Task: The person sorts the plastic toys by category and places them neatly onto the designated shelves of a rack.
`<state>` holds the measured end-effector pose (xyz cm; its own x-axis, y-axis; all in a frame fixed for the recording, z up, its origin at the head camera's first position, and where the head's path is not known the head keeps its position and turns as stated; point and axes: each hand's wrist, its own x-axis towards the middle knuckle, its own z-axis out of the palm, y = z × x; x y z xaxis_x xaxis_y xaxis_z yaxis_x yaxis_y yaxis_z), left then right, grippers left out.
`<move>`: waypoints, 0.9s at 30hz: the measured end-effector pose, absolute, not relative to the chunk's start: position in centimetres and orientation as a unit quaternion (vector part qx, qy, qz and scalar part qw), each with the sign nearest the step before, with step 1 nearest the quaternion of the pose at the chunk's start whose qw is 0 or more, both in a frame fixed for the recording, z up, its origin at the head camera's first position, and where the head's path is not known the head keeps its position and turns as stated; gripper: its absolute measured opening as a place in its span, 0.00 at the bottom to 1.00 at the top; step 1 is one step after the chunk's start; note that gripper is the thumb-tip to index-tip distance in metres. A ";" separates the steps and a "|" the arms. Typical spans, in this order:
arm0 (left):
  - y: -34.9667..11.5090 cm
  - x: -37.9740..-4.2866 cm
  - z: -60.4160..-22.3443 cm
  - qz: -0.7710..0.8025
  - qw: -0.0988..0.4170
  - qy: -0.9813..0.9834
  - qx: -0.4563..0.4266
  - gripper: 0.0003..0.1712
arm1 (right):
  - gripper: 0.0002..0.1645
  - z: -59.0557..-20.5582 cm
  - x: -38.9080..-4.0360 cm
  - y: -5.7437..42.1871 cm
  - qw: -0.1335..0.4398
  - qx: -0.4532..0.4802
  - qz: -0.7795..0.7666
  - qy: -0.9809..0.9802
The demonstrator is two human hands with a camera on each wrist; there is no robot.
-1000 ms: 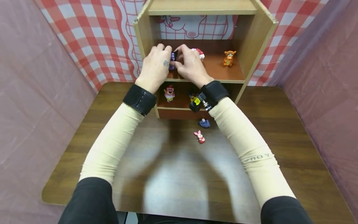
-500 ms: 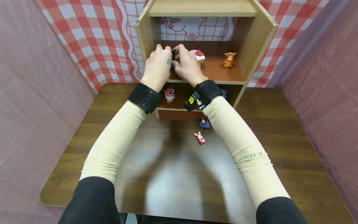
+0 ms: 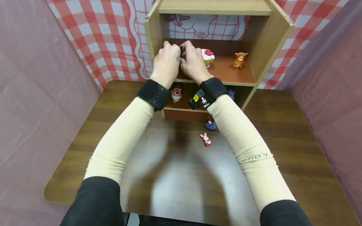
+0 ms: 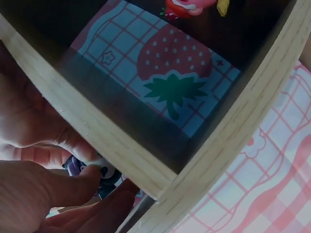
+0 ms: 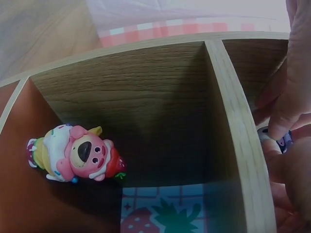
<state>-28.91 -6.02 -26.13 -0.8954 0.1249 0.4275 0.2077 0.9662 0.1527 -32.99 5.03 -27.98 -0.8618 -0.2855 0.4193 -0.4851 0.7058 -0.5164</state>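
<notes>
So both hands are up at the top centre of the head view, in the shelf's upper compartment. Left hand (image 3: 167,61) and right hand (image 3: 193,61) have their fingers bent in close, pinching a little purple, black and white toy (image 4: 112,171) between them. Head view mostly hides it, but it peeks out lower left in the left wrist shot. Right of the hands there's a cupcake-looking figure (image 3: 207,56), then an orange tiger (image 3: 239,60). Pink bear (image 3: 176,94) is in the compartment below, and a pink rabbit (image 3: 205,139) is on the surface (image 3: 282,141), just below centre.
</notes>
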 end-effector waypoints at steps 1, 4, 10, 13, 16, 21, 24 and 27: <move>-5.9 -29.0 -26.1 -0.096 0.214 -0.968 -0.085 0.18 | 0.18 -27.9 -33.1 5.1 0.155 0.211 0.321 -0.910; -5.7 -29.1 -26.0 -0.088 0.221 -0.968 -0.082 0.19 | 0.19 -27.7 -33.2 5.2 0.151 0.212 0.322 -0.910; -5.3 -29.4 -26.4 -0.072 0.230 -0.966 -0.091 0.18 | 0.18 -27.8 -33.4 5.5 0.156 0.206 0.324 -0.910; -5.2 -29.6 -26.6 -0.070 0.236 -0.965 -0.093 0.18 | 0.18 -28.0 -33.6 5.6 0.164 0.202 0.324 -0.910; -5.1 -29.7 -26.8 -0.070 0.241 -0.964 -0.088 0.19 | 0.19 -28.2 -33.7 5.5 0.169 0.206 0.328 -0.906; -5.3 -29.5 -27.2 -0.060 0.246 -0.964 -0.082 0.20 | 0.20 -28.7 -33.6 5.4 0.167 0.222 0.341 -0.898; -5.5 -29.4 -27.4 -0.057 0.250 -0.963 -0.080 0.20 | 0.22 -28.8 -33.5 5.3 0.166 0.233 0.350 -0.892; -5.6 -29.2 -27.6 -0.056 0.251 -0.963 -0.079 0.22 | 0.23 -28.8 -33.4 5.2 0.162 0.232 0.357 -0.890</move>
